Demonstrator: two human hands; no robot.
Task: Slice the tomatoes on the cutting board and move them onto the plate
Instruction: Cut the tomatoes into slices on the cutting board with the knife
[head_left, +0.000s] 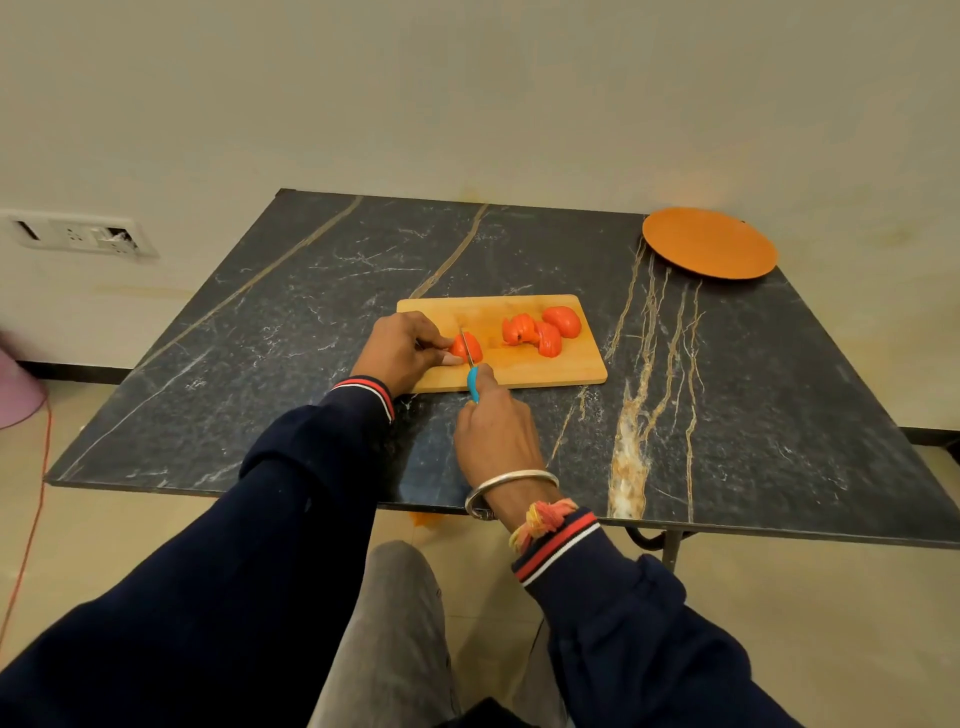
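left hand (402, 349) pinches a tomato piece (466, 347) at the left end of the wooden cutting board (550, 371), fingertips closed on it. right hand (496, 434) is wrapped around the blue handle of a knife (470, 370), blade set into that piece. cut tomato slices (540, 330) sit in a loose cluster on the board's right half. orange plate (709, 249) is bare, well apart at the far right corner of the dark marble table (270, 332).
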